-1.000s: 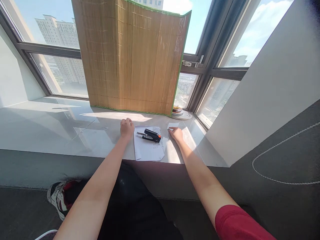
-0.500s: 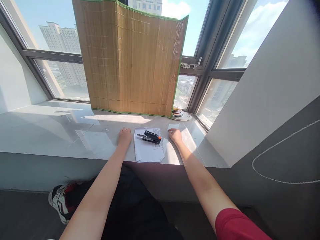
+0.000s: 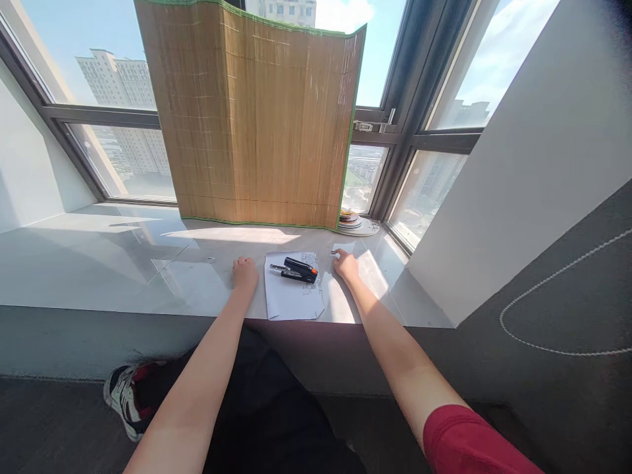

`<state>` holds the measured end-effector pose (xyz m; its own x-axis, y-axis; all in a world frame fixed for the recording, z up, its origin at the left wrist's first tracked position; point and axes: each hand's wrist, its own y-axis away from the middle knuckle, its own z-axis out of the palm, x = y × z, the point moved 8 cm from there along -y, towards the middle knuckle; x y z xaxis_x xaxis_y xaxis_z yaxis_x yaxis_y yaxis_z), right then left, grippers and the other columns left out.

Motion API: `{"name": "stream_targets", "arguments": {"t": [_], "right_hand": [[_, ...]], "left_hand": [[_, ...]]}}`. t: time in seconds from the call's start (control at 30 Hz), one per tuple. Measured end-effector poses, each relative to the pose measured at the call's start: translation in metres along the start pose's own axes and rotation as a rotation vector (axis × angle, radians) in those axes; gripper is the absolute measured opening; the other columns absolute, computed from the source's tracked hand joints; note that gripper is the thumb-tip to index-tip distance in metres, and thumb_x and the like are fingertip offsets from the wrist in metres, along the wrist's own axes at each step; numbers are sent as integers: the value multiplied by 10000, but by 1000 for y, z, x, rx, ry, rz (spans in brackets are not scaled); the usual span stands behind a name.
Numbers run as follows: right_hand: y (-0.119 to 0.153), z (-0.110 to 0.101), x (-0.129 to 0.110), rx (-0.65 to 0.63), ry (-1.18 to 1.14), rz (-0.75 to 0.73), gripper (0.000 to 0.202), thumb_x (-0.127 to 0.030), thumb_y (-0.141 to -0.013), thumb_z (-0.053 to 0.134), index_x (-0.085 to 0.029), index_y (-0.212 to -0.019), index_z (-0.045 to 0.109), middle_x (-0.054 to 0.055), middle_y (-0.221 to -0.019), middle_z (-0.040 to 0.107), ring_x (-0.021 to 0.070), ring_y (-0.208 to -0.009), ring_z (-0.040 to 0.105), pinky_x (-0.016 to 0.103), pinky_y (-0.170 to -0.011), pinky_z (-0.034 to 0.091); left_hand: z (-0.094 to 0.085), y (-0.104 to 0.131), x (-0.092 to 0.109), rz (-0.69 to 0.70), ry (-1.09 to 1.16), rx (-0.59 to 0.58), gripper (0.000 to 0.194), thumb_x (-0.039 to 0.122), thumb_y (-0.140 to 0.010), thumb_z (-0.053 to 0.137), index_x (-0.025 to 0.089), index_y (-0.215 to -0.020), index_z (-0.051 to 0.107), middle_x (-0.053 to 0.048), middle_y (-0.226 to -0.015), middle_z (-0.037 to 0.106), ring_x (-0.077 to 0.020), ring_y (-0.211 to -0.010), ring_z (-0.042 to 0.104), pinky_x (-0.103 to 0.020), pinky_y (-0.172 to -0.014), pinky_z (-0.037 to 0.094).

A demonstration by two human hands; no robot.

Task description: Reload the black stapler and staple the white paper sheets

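On the windowsill, a black stapler (image 3: 299, 270) with an orange spot lies open on white sheets of paper (image 3: 289, 303), which bear some print along the right side. My left hand (image 3: 244, 273) rests on the sill to the left of the paper. Its fingers are curled in, and nothing shows in them. To the right of the paper, my right hand (image 3: 346, 265) pinches a small silvery piece (image 3: 334, 254) at its fingertips, too small to name surely. Just beyond those fingers lies a small white slip (image 3: 345, 247).
A bamboo mat (image 3: 261, 125) with green edging stands against the window behind the sill. Stacked plates (image 3: 358, 227) sit in the back right corner. Tiny bits (image 3: 211, 259) lie on the sill left of my left hand. A beaded cord (image 3: 533, 289) hangs at far right.
My right fingertips have shifted slightly, and the silvery piece shows more clearly now. The view has tilted a little. The stapler and paper stay where they were.
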<state>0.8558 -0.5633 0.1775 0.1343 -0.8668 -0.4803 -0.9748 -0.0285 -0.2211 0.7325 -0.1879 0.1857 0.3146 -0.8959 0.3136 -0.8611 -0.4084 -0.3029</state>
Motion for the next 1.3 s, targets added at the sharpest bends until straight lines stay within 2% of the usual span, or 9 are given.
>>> {"name": "stream_targets", "arguments": {"t": [0.1, 0.27, 0.4, 0.57, 0.67, 0.8, 0.97, 1.13, 1.3], "right_hand": [[-2, 3, 1, -16, 18, 11, 526, -196, -957, 505, -227, -1461, 651, 124, -1136, 769, 275, -1041, 721, 319, -872, 498], [0, 0, 1, 9, 50, 21, 530, -198, -962, 508, -187, -1486, 585, 131, -1065, 751, 275, -978, 708, 321, -838, 478], [4, -3, 2, 17, 13, 33, 557, -200, -950, 512, -168, -1506, 522, 100, -979, 723, 255, -935, 682, 293, -788, 454], [8, -7, 1, 29, -11, 5, 514, -207, -934, 518, -172, -1446, 550, 73, -925, 695, 236, -895, 659, 276, -743, 419], [10, -7, 1, 27, -5, 4, 505, -203, -931, 526, -176, -1433, 562, 60, -909, 686, 227, -864, 648, 271, -727, 409], [11, -8, -1, 20, -19, -4, 502, -174, -917, 527, -164, -1416, 578, 59, -891, 682, 225, -869, 650, 262, -727, 417], [10, -7, 0, 23, -35, -15, 492, -168, -896, 528, -170, -1383, 597, 72, -920, 702, 230, -874, 661, 264, -733, 434], [8, -5, 2, 31, -42, -10, 498, -174, -881, 555, -145, -1377, 590, 82, -910, 709, 237, -845, 655, 284, -754, 449], [9, -6, 2, 46, -32, -12, 469, -199, -900, 549, -160, -1365, 592, 82, -896, 696, 240, -848, 647, 280, -743, 438]], "left_hand": [[2, 0, -1, -2, -1, 0, 419, -1, -917, 387, 117, -1173, 696, -238, -1266, 655, -372, -1255, 587, -449, -1015, 479], [-3, 0, -1, -20, -2, 35, 354, 22, -936, 406, 53, -1210, 628, -282, -1250, 653, -391, -1255, 597, -467, -1017, 492], [-19, 7, 6, -30, 138, 183, 199, 154, -985, 490, 104, -1142, 602, -261, -1186, 662, -396, -1201, 632, -499, -1027, 512], [-35, 38, 26, -48, 438, 364, 133, 321, -1043, 493, 200, -1044, 549, -201, -1178, 658, -352, -1085, 689, -474, -928, 558], [-33, 50, 35, -76, 659, 340, 140, 361, -1052, 519, 230, -1002, 523, -146, -1078, 695, -300, -961, 725, -446, -908, 558], [-22, 47, 26, -214, 1114, 261, 170, 337, -1007, 648, 233, -1009, 514, -67, -940, 727, -201, -728, 716, -383, -818, 581], [-7, 33, 20, -312, 1758, 152, 192, 186, -986, 683, 219, -972, 494, -75, -994, 769, -130, -748, 729, -367, -907, 607], [4, 35, 14, -472, 1905, 127, 198, 65, -983, 636, 189, -865, 536, -61, -888, 747, -104, -726, 720, -364, -1000, 599], [9, 38, 9, -532, 1859, 139, 232, 78, -970, 676, 188, -818, 541, -46, -834, 729, -114, -722, 731, -384, -1009, 615]]}}
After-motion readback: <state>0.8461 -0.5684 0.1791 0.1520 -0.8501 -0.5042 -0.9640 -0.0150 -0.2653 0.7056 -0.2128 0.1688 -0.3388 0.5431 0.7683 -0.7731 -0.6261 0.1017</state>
